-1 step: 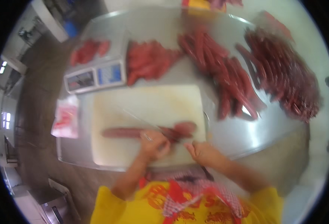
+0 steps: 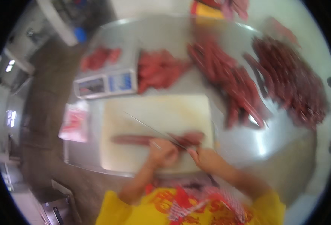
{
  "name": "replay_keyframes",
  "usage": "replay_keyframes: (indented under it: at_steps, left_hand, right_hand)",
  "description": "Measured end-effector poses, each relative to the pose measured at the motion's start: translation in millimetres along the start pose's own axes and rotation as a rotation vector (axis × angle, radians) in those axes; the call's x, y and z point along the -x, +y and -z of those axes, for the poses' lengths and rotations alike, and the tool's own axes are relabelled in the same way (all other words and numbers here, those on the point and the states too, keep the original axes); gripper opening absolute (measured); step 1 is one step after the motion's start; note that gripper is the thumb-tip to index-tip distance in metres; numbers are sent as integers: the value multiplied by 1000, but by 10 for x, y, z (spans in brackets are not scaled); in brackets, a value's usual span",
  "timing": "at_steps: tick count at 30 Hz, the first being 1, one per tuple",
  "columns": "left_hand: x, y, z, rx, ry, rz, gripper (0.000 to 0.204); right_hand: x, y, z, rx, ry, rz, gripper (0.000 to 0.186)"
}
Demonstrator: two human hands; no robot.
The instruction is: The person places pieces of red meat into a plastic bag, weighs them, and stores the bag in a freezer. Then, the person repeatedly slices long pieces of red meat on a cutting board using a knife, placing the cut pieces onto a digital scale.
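A long dark red strip of meat (image 2: 130,140) lies across the white cutting board (image 2: 154,108). My left hand (image 2: 163,152) is closed on its right portion, fingers curled against the meat. In my right hand (image 2: 206,159) is a long thin knife (image 2: 146,125), gripped by its handle, which the fingers hide. The blade slants up and left over the meat, passing just beyond my left fingers, with its tip above the bare board. Right beside the blade lies a shorter, rounder meat piece (image 2: 193,138). Blur hides how deep the blade sits.
Behind the board stands a scale (image 2: 105,85) with red meat pieces (image 2: 100,59) on it. More meat (image 2: 160,70) lies beside it. Two piles of long strips, one lighter (image 2: 229,80) and one darker (image 2: 289,80), cover the table's right side. A white-and-red packet (image 2: 74,123) lies left.
The whole view has shifted, so the table sits slightly lower and farther right. Against the board, my right hand and the knife have slid a little leftward. My left hand stays on the meat.
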State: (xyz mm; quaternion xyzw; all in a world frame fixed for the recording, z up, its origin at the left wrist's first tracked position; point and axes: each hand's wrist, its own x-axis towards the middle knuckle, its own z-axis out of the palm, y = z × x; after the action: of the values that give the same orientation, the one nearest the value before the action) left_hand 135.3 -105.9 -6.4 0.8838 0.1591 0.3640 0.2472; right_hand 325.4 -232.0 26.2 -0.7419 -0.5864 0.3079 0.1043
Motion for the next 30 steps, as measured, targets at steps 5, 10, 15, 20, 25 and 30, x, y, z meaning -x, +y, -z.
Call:
replay_keyframes:
  at_steps: [5,10,15,20,25,30]
  left_hand:
    - [-59,-38,160,-130,97,-25,22]
    - [3,-173,192,-77,46,1,24]
    - [18,-147,160,-155,22,16,25]
    - [-13,-150,143,-133,77,-14,27]
    - [6,-131,106,-133,50,8,29]
    - [5,-111,209,-208,49,11,30]
  right_hand:
    - [-36,139,69,53,-25,87,50]
    - [675,163,445,-4,-37,-196,47]
    - [1065,17,675,16,27,-178,41]
    - [1109,19,738,35,-63,-216,44]
    - [391,-5,345,-41,14,-19,55]
    - [-94,-199,92,-23,20,-8,62]
